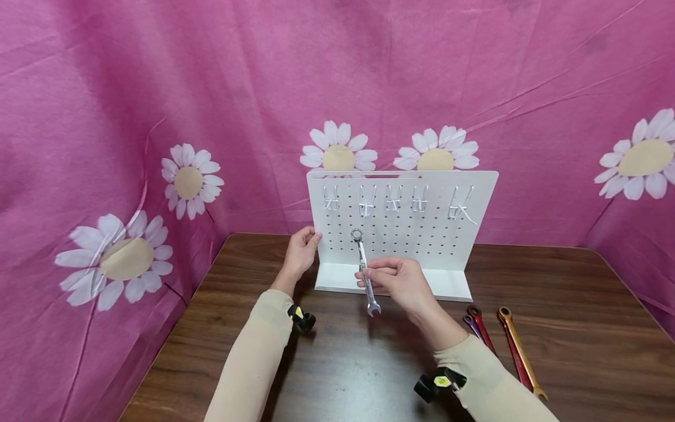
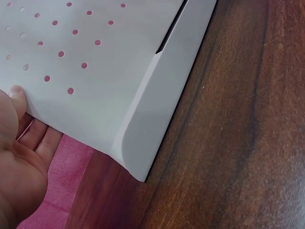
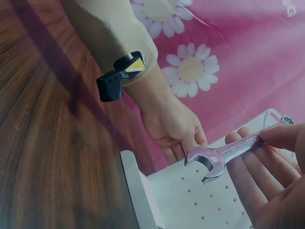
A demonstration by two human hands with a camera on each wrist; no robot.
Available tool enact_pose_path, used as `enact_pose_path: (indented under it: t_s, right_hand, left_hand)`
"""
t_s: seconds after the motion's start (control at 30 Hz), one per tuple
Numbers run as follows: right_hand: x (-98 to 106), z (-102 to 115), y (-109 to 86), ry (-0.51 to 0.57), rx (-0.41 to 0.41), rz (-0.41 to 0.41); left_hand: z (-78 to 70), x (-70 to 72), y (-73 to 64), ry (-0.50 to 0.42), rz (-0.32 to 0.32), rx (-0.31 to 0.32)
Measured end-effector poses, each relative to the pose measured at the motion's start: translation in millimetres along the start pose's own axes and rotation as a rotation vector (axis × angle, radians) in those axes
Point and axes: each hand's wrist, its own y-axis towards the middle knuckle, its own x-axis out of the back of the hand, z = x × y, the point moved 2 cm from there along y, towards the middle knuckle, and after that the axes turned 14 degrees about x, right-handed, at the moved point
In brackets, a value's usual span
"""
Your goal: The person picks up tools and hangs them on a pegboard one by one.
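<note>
A white pegboard (image 1: 401,234) with several wire hooks (image 1: 392,199) along its upper part stands upright on the table. My left hand (image 1: 302,255) grips the board's left edge, thumb on the front face and fingers behind, as the left wrist view shows. In my right hand (image 1: 403,284) a silver combination wrench (image 1: 364,266) is pinched between thumb and fingers, in front of the board. Its ring end points up toward the hooks and its open end (image 3: 207,162) points down toward the table.
Right of the board, several coloured wrenches lie on the wooden table (image 1: 337,363): a gold wrench (image 1: 519,346), red ones, including a red wrench (image 1: 482,328), and a small purple wrench (image 1: 471,322). A pink cloth (image 1: 263,88) with daisies hangs behind.
</note>
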Motion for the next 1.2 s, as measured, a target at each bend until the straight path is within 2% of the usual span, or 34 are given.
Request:
enact_pose_path:
  t_s: [0.37,0.77,1.0,1.2]
  right_hand:
    - [-29,6,18.2,-0.024,0.001,0.012]
    - [-43,19,36.1,-0.006,0.016,-0.015]
    - [-49,18,44.3,0.014,0.043,-0.040]
    - [-52,13,52.5,0.017,0.010,-0.068]
  left_hand:
    - [0.3,-0.6,1.2,-0.019,-0.004,0.037]
    - [0.1,0.1,2.0,-0.028,-0.003,0.039]
    - [-2.2,0.5,0.9,-0.018,0.005,0.031]
    - [-2.1,0.5,0.5,-0.027,0.001,0.023]
